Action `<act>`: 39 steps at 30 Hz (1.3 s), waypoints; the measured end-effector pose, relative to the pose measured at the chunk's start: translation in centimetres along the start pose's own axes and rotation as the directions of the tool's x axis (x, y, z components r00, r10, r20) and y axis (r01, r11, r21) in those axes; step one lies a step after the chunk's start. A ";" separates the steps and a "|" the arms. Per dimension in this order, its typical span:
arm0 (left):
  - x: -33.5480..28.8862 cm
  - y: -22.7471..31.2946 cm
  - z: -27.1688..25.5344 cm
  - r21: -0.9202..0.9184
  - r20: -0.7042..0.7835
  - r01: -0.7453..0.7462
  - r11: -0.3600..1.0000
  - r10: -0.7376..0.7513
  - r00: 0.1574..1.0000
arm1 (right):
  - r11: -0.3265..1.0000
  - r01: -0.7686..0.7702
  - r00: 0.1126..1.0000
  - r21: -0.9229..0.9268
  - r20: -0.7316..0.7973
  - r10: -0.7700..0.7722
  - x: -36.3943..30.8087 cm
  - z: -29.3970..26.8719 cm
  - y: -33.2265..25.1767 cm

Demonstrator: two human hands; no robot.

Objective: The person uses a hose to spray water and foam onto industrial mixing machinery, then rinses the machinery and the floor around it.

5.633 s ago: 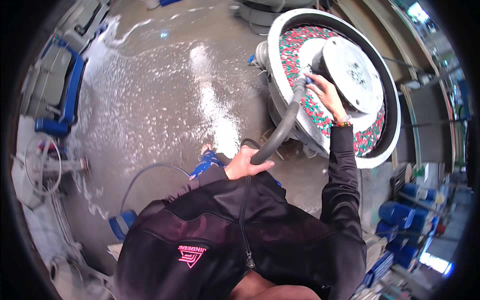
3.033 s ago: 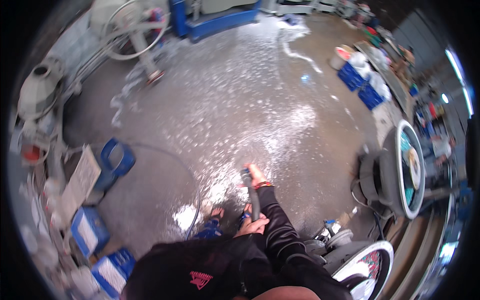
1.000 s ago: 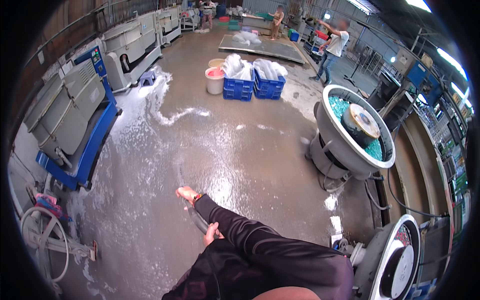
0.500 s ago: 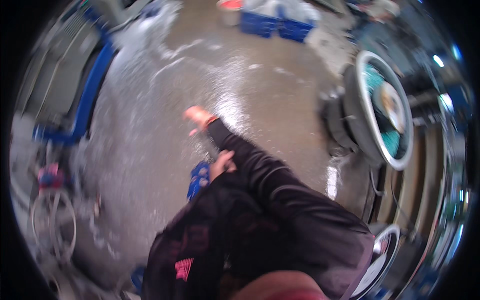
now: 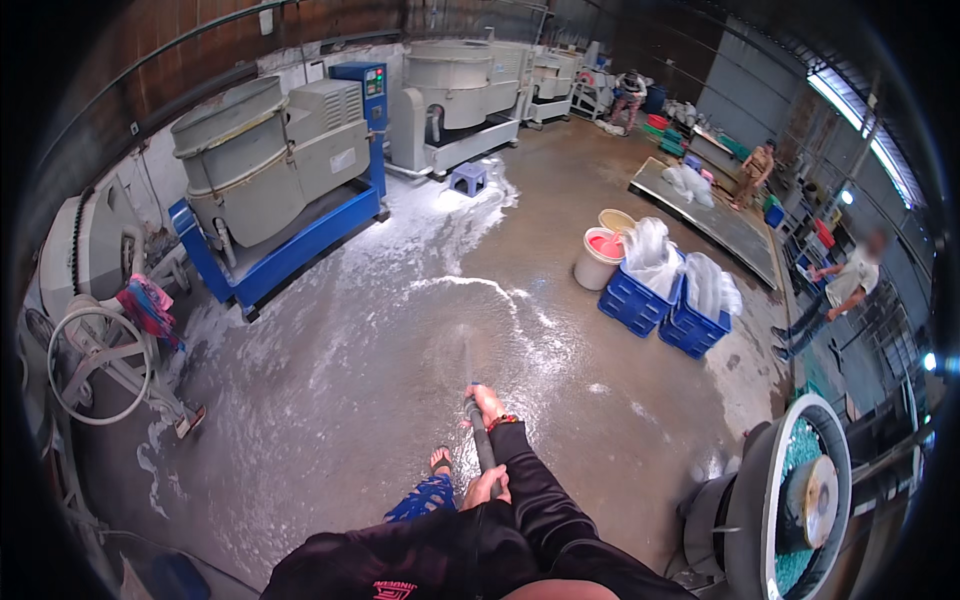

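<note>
I hold a dark grey hose (image 5: 481,440) in both hands, pointing away from me over the wet concrete floor (image 5: 400,330). My right hand (image 5: 487,403), with a red wristband and a black sleeve, grips the hose near its front end. My left hand (image 5: 483,488) grips it lower down, close to my body. A thin water jet (image 5: 467,355) leaves the hose end and lands on the foamy floor ahead. My sandalled foot (image 5: 440,461) stands just left of the hose.
Blue crates with white bags (image 5: 665,290) and a pink-filled bucket (image 5: 599,257) stand ahead right. A grey drum machine on a blue frame (image 5: 265,175) is at left, a round tub with teal bits (image 5: 795,500) at lower right. People (image 5: 840,290) work at the far right.
The view swung from the round tub, where my right hand held the hose end, across the floor. Both hands now hold the hose aimed at the floor ahead.
</note>
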State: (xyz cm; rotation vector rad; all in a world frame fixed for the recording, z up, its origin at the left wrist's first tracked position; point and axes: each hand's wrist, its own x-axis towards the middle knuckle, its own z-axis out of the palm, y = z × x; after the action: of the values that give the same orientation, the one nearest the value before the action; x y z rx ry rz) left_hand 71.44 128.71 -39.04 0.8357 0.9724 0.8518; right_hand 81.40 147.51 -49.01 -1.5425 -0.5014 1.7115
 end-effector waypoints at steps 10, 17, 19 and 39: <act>18.3 0.3 -2.3 0.378 0.091 -0.677 0.632 0.702 0.706 | 0.854 0.508 0.861 -0.112 0.069 -0.503 14.4 -1.0 -10.0; 21.8 10.6 0.9 -0.435 0.241 0.454 0.778 -0.385 0.891 | 0.955 0.260 0.954 -0.142 -0.117 -0.277 14.5 -0.8 -20.1; 22.8 13.1 3.0 -0.402 0.052 0.319 0.858 -0.327 0.944 | 0.909 0.189 0.965 -0.373 -0.101 -0.242 12.2 -0.7 -24.4; 46.7 11.7 17.3 -0.548 -0.031 0.400 0.735 -0.496 0.868 | 0.916 0.305 0.948 -0.262 -0.013 -0.319 37.6 -20.4 -29.3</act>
State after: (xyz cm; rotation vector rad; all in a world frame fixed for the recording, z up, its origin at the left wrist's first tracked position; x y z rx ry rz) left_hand 99.63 171.39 -38.94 0.0311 0.9717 0.7159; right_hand 109.94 190.20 -56.55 -1.5829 -0.9196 1.3946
